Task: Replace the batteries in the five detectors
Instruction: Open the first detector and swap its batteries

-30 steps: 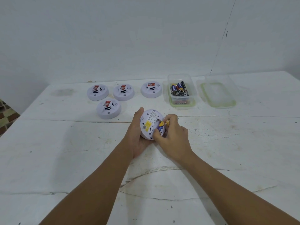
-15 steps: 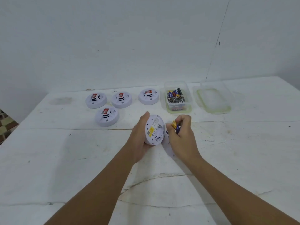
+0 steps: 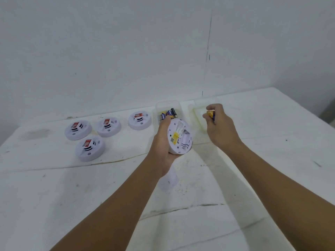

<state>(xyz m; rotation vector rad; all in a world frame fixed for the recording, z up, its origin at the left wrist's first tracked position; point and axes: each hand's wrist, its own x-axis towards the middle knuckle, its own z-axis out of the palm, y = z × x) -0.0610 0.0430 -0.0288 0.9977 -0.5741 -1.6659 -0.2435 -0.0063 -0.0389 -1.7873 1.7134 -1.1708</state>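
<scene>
Left hand (image 3: 163,142) is wrapped round the fifth detector (image 3: 179,135), holding it up off the worktop (image 3: 54,196) with the back facing up and the battery bay looking empty. Right hand (image 3: 217,124) has its fingers (image 3: 211,107) curled tight on the pulled batteries (image 3: 211,114), hovering over the loose lid (image 3: 198,118) beside the tub of batteries (image 3: 167,113). Biggest risk imo: drop the old cells in that tub, or near it, and they get mixed with the fresh ones, so a dead one could go straight back in. Also the detector is tilted in a one-handed grip, so it could slip while attention is on the other hand. There's a small white piece (image 3: 169,180) under the left wrist, maybe the cover, easy to knock away. The other four detectors (image 3: 89,150) sit face up, well apart to the left.
</scene>
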